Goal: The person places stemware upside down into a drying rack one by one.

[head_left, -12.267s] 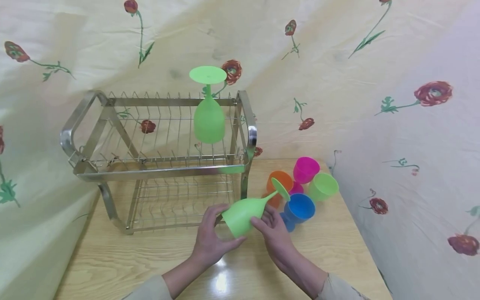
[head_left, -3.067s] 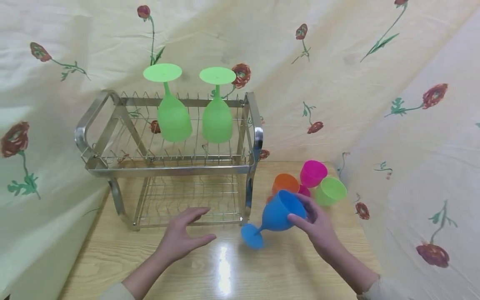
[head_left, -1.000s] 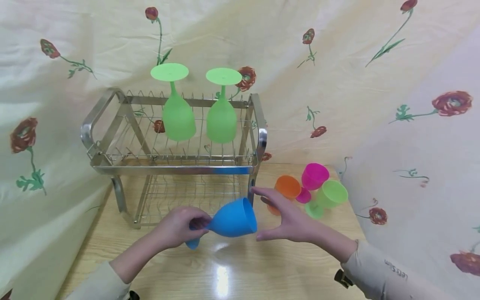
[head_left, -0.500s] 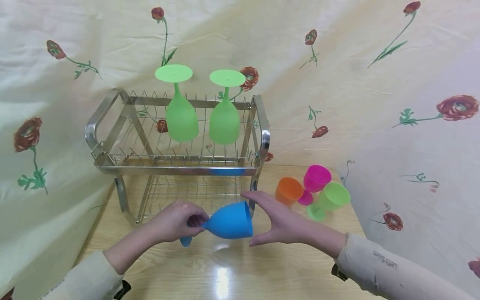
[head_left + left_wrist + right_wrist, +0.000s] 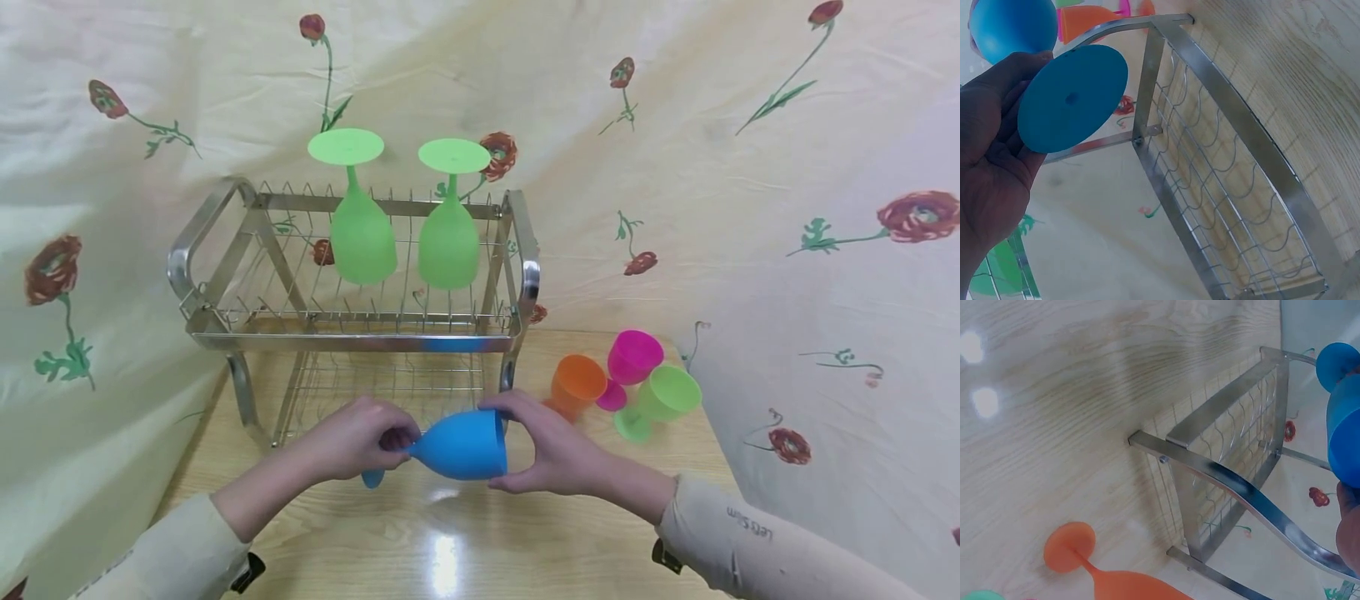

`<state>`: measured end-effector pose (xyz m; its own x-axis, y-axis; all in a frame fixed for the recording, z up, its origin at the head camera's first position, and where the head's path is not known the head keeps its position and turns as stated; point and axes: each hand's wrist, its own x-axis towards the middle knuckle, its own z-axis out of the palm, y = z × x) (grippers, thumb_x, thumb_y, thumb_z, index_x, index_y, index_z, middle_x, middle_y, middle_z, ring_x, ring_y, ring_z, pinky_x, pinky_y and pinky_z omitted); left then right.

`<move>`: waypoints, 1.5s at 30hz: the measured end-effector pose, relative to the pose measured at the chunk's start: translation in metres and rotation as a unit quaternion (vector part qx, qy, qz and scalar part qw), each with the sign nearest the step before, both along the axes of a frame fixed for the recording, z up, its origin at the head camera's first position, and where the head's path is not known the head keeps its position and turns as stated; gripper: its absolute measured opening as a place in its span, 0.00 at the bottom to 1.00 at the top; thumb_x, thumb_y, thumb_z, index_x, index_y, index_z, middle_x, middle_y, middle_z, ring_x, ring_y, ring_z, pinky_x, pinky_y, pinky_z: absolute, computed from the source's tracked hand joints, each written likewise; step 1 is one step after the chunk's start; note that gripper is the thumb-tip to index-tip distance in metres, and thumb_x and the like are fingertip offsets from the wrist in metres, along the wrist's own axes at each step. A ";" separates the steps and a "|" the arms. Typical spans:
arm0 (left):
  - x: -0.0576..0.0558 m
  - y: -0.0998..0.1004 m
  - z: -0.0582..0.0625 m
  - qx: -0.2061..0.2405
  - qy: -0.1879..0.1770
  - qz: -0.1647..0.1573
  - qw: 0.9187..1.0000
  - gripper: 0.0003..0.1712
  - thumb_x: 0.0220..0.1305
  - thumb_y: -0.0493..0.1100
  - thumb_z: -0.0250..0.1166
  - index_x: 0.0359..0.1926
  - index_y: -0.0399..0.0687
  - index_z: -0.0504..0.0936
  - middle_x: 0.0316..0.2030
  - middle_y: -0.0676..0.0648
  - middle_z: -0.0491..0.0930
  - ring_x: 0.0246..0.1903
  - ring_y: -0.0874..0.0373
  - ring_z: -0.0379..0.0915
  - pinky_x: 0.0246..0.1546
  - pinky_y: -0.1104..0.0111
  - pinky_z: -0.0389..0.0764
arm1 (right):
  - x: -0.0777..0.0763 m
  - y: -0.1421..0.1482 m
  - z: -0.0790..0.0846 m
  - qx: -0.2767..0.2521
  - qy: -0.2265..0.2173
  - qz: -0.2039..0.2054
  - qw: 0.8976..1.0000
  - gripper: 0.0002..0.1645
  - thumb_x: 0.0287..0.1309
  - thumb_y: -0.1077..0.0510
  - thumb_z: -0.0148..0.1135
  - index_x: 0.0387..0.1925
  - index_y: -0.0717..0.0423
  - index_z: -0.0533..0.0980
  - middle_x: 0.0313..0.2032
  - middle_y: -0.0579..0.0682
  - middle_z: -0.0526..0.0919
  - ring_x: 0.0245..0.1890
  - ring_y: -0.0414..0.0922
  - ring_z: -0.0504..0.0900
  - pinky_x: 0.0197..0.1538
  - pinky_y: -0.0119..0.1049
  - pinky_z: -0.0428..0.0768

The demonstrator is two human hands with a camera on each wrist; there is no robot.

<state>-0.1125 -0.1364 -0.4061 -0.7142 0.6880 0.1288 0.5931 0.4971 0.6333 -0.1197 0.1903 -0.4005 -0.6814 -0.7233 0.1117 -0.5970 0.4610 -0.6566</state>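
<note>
A blue plastic goblet (image 5: 461, 446) lies sideways in the air in front of the dish rack, its mouth to the right. My left hand (image 5: 363, 440) pinches its stem near the bowl; the round blue foot (image 5: 1075, 97) faces the left wrist camera. My right hand (image 5: 551, 446) spans the rim, fingers above and thumb below, gripping the bowl's edge. Two green goblets, one on the left (image 5: 362, 237) and one on the right (image 5: 450, 242), stand upside down on the upper tier of the metal dish rack (image 5: 352, 342).
Right of the rack, on the wooden table (image 5: 360, 542), stand an orange goblet (image 5: 577, 381), a pink goblet (image 5: 634, 357) and a light green goblet (image 5: 670, 392). The rack's lower wire tier (image 5: 390, 379) is behind my hands. Flowered cloth (image 5: 675, 167) hangs behind and beside the table.
The second green goblet went from my hands onto the rack. My right hand lifted the blue goblet; my left hand took its stem. Just now my right hand closed in on its rim.
</note>
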 end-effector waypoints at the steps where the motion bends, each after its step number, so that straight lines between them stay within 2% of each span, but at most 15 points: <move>1: 0.001 0.000 0.002 -0.005 0.011 0.002 1.000 0.09 0.60 0.32 0.78 0.42 0.41 0.91 0.35 0.51 0.89 0.34 0.66 0.84 0.36 0.75 0.87 | 0.001 0.000 -0.001 -0.003 -0.002 -0.005 1.000 0.53 0.49 0.46 0.87 0.73 0.49 0.69 0.65 0.46 0.78 0.63 0.49 0.81 0.62 0.49 0.87; 6: 0.007 -0.004 0.016 -0.026 0.076 0.032 0.996 0.17 0.59 0.37 0.80 0.49 0.43 0.90 0.44 0.49 0.91 0.43 0.56 0.88 0.45 0.63 0.91 | 0.005 0.002 -0.010 -0.023 -0.018 -0.030 0.999 0.53 0.49 0.47 0.88 0.73 0.47 0.68 0.65 0.47 0.77 0.64 0.52 0.81 0.63 0.51 0.86; 9: 0.011 -0.011 0.023 -0.010 0.094 0.068 0.993 0.22 0.57 0.38 0.82 0.53 0.44 0.89 0.49 0.48 0.90 0.48 0.53 0.88 0.50 0.57 0.90 | 0.009 0.004 -0.018 -0.043 -0.034 -0.048 0.997 0.54 0.48 0.49 0.88 0.73 0.49 0.68 0.66 0.49 0.77 0.65 0.54 0.81 0.65 0.52 0.84; 13: 0.018 -0.022 0.022 0.039 0.105 0.118 0.987 0.26 0.55 0.39 0.83 0.56 0.45 0.88 0.52 0.48 0.90 0.48 0.51 0.88 0.50 0.56 0.91 | 0.016 0.004 -0.032 -0.080 -0.051 -0.080 0.992 0.54 0.46 0.51 0.90 0.72 0.52 0.70 0.65 0.51 0.78 0.65 0.55 0.81 0.65 0.51 0.83; 17: 0.028 -0.034 0.017 0.059 0.111 0.182 0.975 0.29 0.53 0.41 0.85 0.57 0.48 0.88 0.54 0.49 0.89 0.48 0.51 0.88 0.49 0.54 0.91 | 0.024 0.000 -0.047 -0.124 -0.071 -0.113 0.983 0.54 0.45 0.53 0.90 0.71 0.52 0.71 0.65 0.51 0.79 0.65 0.56 0.81 0.66 0.49 0.83; 21: 0.040 -0.042 0.011 0.075 0.082 0.250 0.962 0.30 0.54 0.44 0.85 0.58 0.48 0.87 0.54 0.50 0.89 0.49 0.51 0.88 0.50 0.55 0.90 | 0.031 -0.004 -0.060 -0.167 -0.092 -0.146 0.971 0.54 0.43 0.56 0.91 0.71 0.53 0.71 0.65 0.52 0.78 0.65 0.56 0.79 0.66 0.47 0.82; 25: 0.058 -0.042 0.001 0.107 0.036 0.318 0.941 0.29 0.56 0.48 0.85 0.57 0.47 0.87 0.53 0.50 0.89 0.50 0.53 0.87 0.52 0.67 0.88 | 0.038 -0.008 -0.068 -0.180 -0.102 -0.170 0.963 0.53 0.44 0.57 0.90 0.70 0.53 0.71 0.65 0.52 0.78 0.65 0.57 0.79 0.66 0.49 0.82; 28: 0.073 -0.037 -0.011 0.143 0.008 0.355 0.924 0.30 0.54 0.46 0.86 0.56 0.45 0.87 0.52 0.49 0.89 0.49 0.57 0.86 0.52 0.76 0.85 | 0.040 -0.011 -0.072 -0.180 -0.100 -0.178 0.962 0.52 0.45 0.56 0.90 0.70 0.51 0.71 0.65 0.52 0.78 0.65 0.58 0.79 0.66 0.51 0.82; 32: 0.092 -0.023 -0.027 0.193 -0.039 0.379 0.904 0.31 0.51 0.42 0.87 0.56 0.43 0.86 0.50 0.48 0.89 0.47 0.60 0.86 0.52 0.74 0.86 | 0.041 -0.015 -0.075 -0.190 -0.089 -0.177 0.962 0.53 0.44 0.57 0.90 0.70 0.53 0.70 0.65 0.53 0.77 0.65 0.59 0.79 0.66 0.56 0.81; 34: 0.101 -0.012 -0.034 0.215 -0.084 0.386 0.893 0.31 0.52 0.42 0.86 0.57 0.43 0.86 0.50 0.48 0.89 0.48 0.59 0.87 0.52 0.71 0.87 | 0.040 -0.016 -0.077 -0.195 -0.082 -0.174 0.962 0.53 0.44 0.58 0.90 0.70 0.55 0.70 0.65 0.54 0.77 0.66 0.59 0.79 0.66 0.58 0.80; 36: 0.108 0.000 -0.040 0.241 -0.145 0.393 0.876 0.31 0.54 0.43 0.86 0.58 0.43 0.85 0.51 0.48 0.89 0.50 0.56 0.86 0.53 0.68 0.88 | 0.040 -0.018 -0.078 -0.199 -0.078 -0.171 0.962 0.54 0.44 0.59 0.90 0.70 0.56 0.69 0.66 0.54 0.76 0.66 0.59 0.78 0.66 0.60 0.80; 38: 0.112 0.012 -0.045 0.266 -0.199 0.399 0.855 0.32 0.55 0.44 0.85 0.60 0.44 0.84 0.53 0.47 0.88 0.53 0.52 0.86 0.54 0.66 0.88 | 0.040 -0.020 -0.078 -0.203 -0.073 -0.171 0.961 0.54 0.43 0.61 0.90 0.70 0.56 0.69 0.66 0.55 0.76 0.66 0.59 0.77 0.65 0.60 0.80; 40: 0.112 0.023 -0.050 0.287 -0.235 0.406 0.835 0.34 0.56 0.45 0.84 0.63 0.45 0.83 0.56 0.46 0.86 0.56 0.48 0.85 0.56 0.65 0.88 | 0.040 -0.023 -0.079 -0.207 -0.069 -0.168 0.961 0.55 0.42 0.62 0.90 0.69 0.57 0.69 0.66 0.56 0.76 0.66 0.59 0.77 0.66 0.59 0.80; 42: 0.110 0.033 -0.054 0.300 -0.248 0.411 0.824 0.37 0.57 0.47 0.84 0.66 0.45 0.80 0.59 0.44 0.84 0.59 0.46 0.83 0.58 0.64 0.87 | 0.040 -0.026 -0.079 -0.208 -0.064 -0.167 0.962 0.55 0.41 0.63 0.90 0.69 0.57 0.69 0.65 0.56 0.76 0.66 0.59 0.78 0.66 0.57 0.81; 45: 0.106 0.045 -0.059 0.319 -0.257 0.412 0.814 0.41 0.59 0.48 0.83 0.70 0.44 0.76 0.65 0.42 0.80 0.64 0.44 0.80 0.63 0.61 0.84 | 0.040 -0.031 -0.079 -0.205 -0.054 -0.163 0.963 0.55 0.40 0.63 0.91 0.68 0.56 0.69 0.65 0.56 0.77 0.65 0.59 0.79 0.66 0.54 0.82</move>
<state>-0.0068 -0.0916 -0.4649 -0.9715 -0.1426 -0.1893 -0.1999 0.0643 0.9777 -0.0796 0.1595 -0.4797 -0.8889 -0.3782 0.2585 -0.3820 0.3005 -0.8740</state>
